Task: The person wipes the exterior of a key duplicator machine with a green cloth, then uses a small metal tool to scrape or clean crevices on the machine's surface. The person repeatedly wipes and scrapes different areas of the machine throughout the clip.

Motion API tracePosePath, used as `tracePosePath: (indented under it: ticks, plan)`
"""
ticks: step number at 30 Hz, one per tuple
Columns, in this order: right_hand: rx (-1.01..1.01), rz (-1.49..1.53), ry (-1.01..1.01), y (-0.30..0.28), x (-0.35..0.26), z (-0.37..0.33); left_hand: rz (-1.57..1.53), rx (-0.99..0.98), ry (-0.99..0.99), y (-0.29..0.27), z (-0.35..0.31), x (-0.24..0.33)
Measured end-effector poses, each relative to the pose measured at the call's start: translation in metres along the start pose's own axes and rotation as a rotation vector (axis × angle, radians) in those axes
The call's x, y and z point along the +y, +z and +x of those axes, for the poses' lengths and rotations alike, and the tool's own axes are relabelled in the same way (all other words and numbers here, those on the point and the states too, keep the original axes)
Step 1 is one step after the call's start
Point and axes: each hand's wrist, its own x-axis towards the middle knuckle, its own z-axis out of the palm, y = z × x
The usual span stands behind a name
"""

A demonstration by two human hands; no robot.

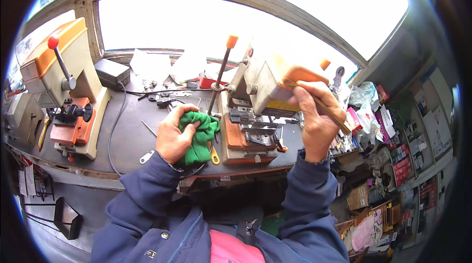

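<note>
Against cloth (200,139), left fingers (185,108) partly hidden

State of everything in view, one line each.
Green cloth: bunched, gripped in left hand
Wooden stick: slanted, held in right hand
Orange-tipped lever: upward, leaning right at top
Red-knobbed lever: upward, leaning left at top
Grey cable: slack, curved
Left machine: upright, power can't tell
Middle machine: upright, power can't tell

Navy jacket (128,238), long sleeves (309,187), round snap (164,235), pink top (235,249), apparently a zip pull (251,227)
</note>
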Motion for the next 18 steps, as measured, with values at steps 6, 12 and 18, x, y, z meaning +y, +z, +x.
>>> tracePosePath:
  ticks: [6,12,18]
  plan:
    - [-0.033,-0.016,0.019,-0.0025,-0.0014,-0.0017,0.026,-0.004,-0.002,0.0002,-0.0006,0.0032]
    - [-0.033,0.025,0.011,0.0014,0.0009,-0.0064,0.025,0.007,-0.001,-0.0023,-0.0023,0.0066]
    - [0.006,0.122,0.117,0.0020,-0.0054,-0.0055,0.041,-0.008,-0.028,-0.0027,-0.0017,0.0090]
